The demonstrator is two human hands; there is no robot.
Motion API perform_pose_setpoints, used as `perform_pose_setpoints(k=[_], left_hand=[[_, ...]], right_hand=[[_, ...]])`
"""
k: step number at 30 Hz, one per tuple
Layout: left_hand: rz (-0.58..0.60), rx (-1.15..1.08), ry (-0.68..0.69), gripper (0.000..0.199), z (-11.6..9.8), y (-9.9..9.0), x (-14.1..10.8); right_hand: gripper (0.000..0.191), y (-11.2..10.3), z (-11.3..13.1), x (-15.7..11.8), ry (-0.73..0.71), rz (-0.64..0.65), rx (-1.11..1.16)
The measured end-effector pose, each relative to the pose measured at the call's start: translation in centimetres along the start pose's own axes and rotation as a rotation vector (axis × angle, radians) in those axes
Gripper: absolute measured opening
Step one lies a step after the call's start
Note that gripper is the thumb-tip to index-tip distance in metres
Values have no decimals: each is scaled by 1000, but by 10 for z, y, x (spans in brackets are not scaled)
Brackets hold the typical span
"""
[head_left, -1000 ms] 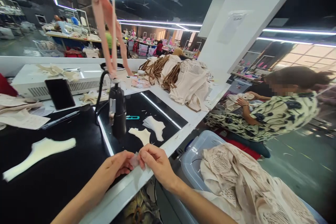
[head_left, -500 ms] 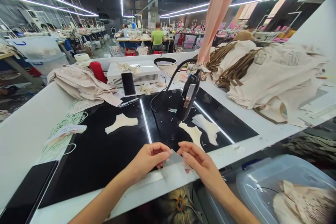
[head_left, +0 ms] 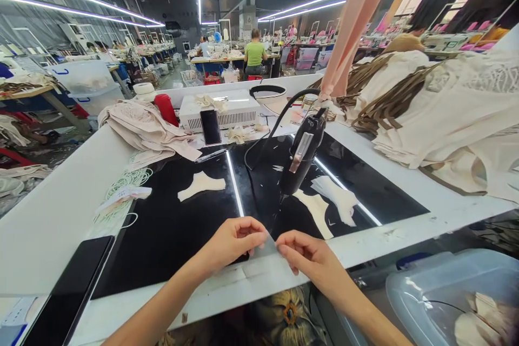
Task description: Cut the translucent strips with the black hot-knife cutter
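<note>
Near the table's front edge, my left hand (head_left: 239,242) pinches a thin translucent sheet (head_left: 266,248) between thumb and fingers. My right hand (head_left: 306,254) is closed in a pinch at the sheet's right edge. The sheet is so clear that its outline is hard to make out. Beyond my hands, a black corded hand tool (head_left: 300,157) hangs tilted from a pink fabric strip (head_left: 352,27). To its right lie a cream cut piece (head_left: 315,210) and a fanned stack of whitish pieces (head_left: 335,199). Another cream piece (head_left: 201,185) lies on the left of the black work surface (head_left: 162,243).
A pale fabric pile (head_left: 141,130), a red cone (head_left: 165,110), a white vented box (head_left: 221,111) and a phone (head_left: 211,127) stand at the back. Green cord (head_left: 121,189) and a black tablet-like slab (head_left: 68,292) lie left. Garments (head_left: 438,119) are heaped right, above a clear bin (head_left: 409,292).
The view has shifted, so the table contents sit further right in the picture. My right fingers have closed together at the sheet; my left hand keeps its pinch.
</note>
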State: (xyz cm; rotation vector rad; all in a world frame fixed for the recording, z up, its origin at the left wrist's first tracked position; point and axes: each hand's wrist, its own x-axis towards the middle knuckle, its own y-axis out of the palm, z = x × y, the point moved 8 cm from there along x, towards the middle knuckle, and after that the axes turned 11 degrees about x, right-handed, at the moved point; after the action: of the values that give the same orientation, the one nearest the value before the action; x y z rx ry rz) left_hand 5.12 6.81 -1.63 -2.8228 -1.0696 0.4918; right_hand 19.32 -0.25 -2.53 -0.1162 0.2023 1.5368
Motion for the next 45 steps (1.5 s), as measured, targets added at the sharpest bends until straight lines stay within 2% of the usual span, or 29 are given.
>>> perform_pose_setpoints(k=[6, 16, 20, 28, 36, 39, 41, 43, 45], left_hand=[[-19, 15, -20, 27, -2, -6, -4], [-132, -32, -66, 25, 2, -32, -13], [-192, -5, -91, 20, 6, -42, -16], [-247, 39, -94, 14, 10, -56, -26], [-260, 126, -34, 19, 5, -70, -38], [-227, 220, 6, 22, -4, -69, -44], [-159, 200, 31, 25, -9, -63, -47], [-84, 111, 78, 27, -15, -56, -50], [-22, 18, 144, 29, -22, -50, -53]], right_hand=[[37, 3, -3, 0, 21, 27, 41], [40, -4, -10, 5, -6, 8, 30], [39, 3, -8, 5, -34, 13, 13], [25, 19, 11, 3, -93, 21, -99], [17, 44, 27, -4, -308, 99, -220], [16, 55, 31, -8, -333, 229, -159], [11, 58, 33, -9, -327, 317, -67], [15, 53, 33, -7, -321, 300, 43], [22, 45, 31, -2, -312, 206, 102]])
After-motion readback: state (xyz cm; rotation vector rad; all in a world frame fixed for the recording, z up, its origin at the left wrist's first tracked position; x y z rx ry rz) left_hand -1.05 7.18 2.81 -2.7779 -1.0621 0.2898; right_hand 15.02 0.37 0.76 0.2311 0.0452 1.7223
